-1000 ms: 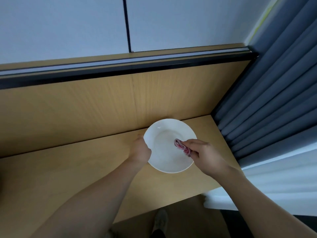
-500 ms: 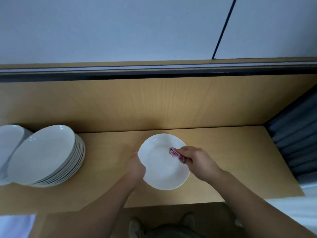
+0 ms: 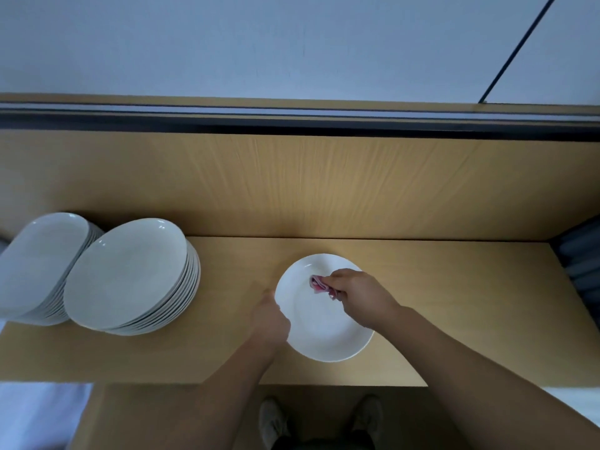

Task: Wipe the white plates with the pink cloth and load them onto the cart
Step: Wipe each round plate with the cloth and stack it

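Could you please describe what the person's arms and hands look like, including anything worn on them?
The left forearm and right forearm are bare, with no sleeves in view. The left hand and right hand wear no gloves, and no watch, bracelet or ring shows.

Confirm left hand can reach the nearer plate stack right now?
Probably yes: only bare tabletop between left hand and nearer stack. It holds the rim of the plate, though, so it must release first.

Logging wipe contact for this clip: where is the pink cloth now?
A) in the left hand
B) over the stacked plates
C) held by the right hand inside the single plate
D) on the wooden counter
C: the right hand pinches the pink cloth inside the plate; the left hand grips its rim.
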Tool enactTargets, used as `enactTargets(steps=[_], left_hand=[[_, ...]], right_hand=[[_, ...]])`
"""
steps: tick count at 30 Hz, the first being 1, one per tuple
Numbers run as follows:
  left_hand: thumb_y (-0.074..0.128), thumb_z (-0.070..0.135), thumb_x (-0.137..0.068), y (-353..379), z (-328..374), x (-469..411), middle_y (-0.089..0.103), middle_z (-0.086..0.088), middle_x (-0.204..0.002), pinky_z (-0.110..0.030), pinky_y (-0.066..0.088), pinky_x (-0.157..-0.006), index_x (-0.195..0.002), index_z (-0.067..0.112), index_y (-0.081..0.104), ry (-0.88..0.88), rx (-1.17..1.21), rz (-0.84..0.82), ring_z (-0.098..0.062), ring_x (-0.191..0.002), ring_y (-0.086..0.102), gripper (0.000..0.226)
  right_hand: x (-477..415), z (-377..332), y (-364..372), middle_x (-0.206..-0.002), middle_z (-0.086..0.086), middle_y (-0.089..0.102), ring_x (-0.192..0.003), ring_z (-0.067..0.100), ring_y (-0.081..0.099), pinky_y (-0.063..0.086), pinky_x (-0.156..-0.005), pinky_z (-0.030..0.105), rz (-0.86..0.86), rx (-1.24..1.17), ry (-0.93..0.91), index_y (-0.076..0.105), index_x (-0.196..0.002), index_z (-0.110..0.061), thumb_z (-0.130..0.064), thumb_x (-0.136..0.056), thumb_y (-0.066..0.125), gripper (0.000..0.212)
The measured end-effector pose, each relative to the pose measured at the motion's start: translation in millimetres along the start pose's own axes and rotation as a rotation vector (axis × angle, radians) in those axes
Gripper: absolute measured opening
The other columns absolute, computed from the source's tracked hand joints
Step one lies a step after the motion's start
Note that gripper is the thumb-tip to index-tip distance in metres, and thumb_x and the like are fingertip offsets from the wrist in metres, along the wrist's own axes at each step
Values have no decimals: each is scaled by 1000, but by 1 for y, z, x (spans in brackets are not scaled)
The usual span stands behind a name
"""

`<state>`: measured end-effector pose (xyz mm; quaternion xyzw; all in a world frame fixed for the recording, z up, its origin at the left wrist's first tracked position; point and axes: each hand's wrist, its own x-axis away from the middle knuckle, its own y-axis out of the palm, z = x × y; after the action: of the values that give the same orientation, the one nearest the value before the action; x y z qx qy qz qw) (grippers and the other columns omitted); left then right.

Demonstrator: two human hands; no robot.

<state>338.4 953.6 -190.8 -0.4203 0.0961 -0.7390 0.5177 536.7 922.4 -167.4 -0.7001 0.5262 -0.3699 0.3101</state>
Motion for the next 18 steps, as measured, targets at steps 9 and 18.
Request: enactTargets(steps=[9, 18], left_hand=[[45, 29, -100, -21, -21, -9, 59, 2, -126, -28, 47, -90, -136, 23, 42, 181, -270, -64, -17, -108, 58, 37], [42, 17, -95, -25, -23, -9, 65, 5, -93, -23, 47, -75, -115, 22, 59, 340, -211, -193, -14, -83, 59, 26]], right_hand=[[-43, -7, 50, -140, 7, 36, -126, 30, 37, 32, -103, 42, -37, 390, 200, 27, -146, -23, -14, -85, 50, 66], [-44, -19, 86, -145, 0, 32, -136, 30, 24, 15, -113, 45, 2, 335, 163, 26, -148, -23, -17, -80, 55, 74]])
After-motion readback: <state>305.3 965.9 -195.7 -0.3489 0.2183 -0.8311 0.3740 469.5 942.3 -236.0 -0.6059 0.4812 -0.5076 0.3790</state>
